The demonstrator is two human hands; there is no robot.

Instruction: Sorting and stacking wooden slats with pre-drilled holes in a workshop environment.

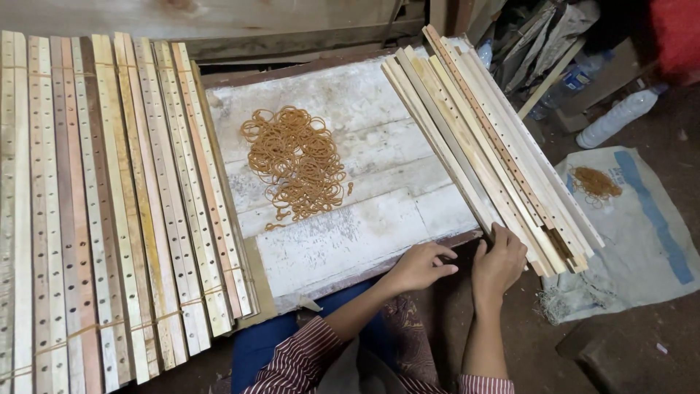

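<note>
Presently the loose stack of wooden slats (487, 138) lies slanted across the right edge of the whitewashed work board (364, 219), its near ends overhanging the board's front corner. Both hands work at those near ends. The right hand (499, 260) curls its fingers over the end of the lowest slats, gripping them from the side — a hold that likely keeps the ends flush. The left hand (423, 266) rests on the board's front edge just beside the stack, fingers bent and pointing toward the slat ends; whether it pinches anything cannot be told from this view.

At the board's centre, well within reach of both hands, sits a heap of tan rubber bands (297, 162). To the board's left, a broad row of drilled slats (109, 211) lies side by side, overlapping the board's left edge; thin bands cross the row near both ends, evidently holding groups together.

To the board's right, on the floor, a grey sack (642, 241) carries a smaller clump of rubber bands (595, 182). Beyond that sack — further from the board — lies a clear plastic bottle (616, 117) on its side.
</note>
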